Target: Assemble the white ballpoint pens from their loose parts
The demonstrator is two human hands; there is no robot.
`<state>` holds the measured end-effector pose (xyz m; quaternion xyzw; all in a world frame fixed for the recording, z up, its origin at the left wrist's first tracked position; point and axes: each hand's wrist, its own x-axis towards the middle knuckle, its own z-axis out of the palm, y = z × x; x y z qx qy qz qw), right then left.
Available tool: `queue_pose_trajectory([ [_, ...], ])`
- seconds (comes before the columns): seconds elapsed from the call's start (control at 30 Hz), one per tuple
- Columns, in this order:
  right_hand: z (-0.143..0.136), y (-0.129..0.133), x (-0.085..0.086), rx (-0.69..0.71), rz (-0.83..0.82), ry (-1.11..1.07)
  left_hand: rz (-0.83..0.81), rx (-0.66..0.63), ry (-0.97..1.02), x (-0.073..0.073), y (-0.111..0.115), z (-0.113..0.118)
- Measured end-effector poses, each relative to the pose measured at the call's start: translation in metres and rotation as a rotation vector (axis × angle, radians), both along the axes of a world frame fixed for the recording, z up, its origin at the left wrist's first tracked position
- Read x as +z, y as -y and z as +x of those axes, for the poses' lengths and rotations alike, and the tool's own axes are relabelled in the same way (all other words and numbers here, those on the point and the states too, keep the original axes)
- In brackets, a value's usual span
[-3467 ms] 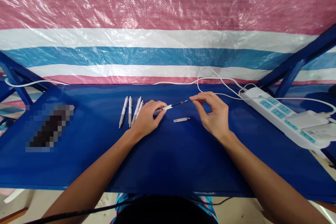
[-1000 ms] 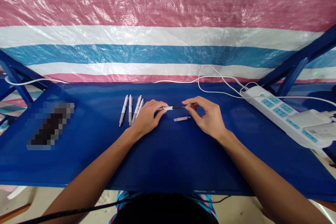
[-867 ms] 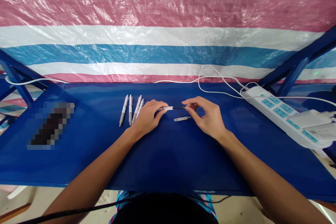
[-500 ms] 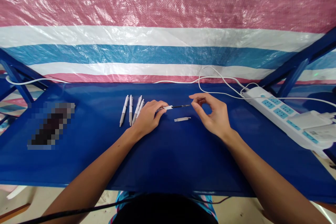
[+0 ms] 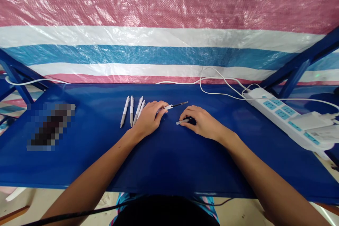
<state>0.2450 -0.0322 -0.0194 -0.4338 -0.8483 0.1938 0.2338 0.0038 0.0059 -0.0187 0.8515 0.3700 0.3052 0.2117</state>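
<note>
My left hand (image 5: 149, 117) is closed around a white pen barrel (image 5: 168, 107), from which a dark refill (image 5: 180, 104) sticks out to the right. My right hand (image 5: 203, 123) has its thumb and fingers round a small grey-white pen part (image 5: 182, 121) at the blue table top; its left end shows past the fingertips. Left of my left hand lie several white and grey pens (image 5: 131, 111) side by side, the rightmost partly hidden by that hand.
On the blue table (image 5: 159, 162), a blurred dark object (image 5: 51, 127) lies at the left. A white power strip (image 5: 280, 113) with plugs stands at the right, with white cables (image 5: 225, 93) behind my right hand. Striped sheeting (image 5: 159, 56) hangs along the back.
My right hand has moved down and left from near the refill tip to the small pen part and closed on it. The refill in my left hand now tilts up a little more.
</note>
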Motion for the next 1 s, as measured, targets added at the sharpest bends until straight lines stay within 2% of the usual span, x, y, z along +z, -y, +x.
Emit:
queue_pose_trajectory([
  [0.2,0.004,0.000,0.008,-0.096,0.022,-0.099,0.002,0.009,0.003,-0.001,-0.001,0.000],
  [0.37,0.008,0.001,0.020,-0.261,0.177,-0.251,0.019,0.027,-0.003,-0.002,-0.002,-0.001],
  [0.53,0.007,0.004,0.025,-0.342,0.302,-0.294,0.023,0.056,0.001,-0.003,-0.003,-0.003],
  [1.0,0.005,0.004,0.025,-0.356,0.351,-0.310,0.031,0.058,-0.001,-0.004,-0.003,-0.003],
])
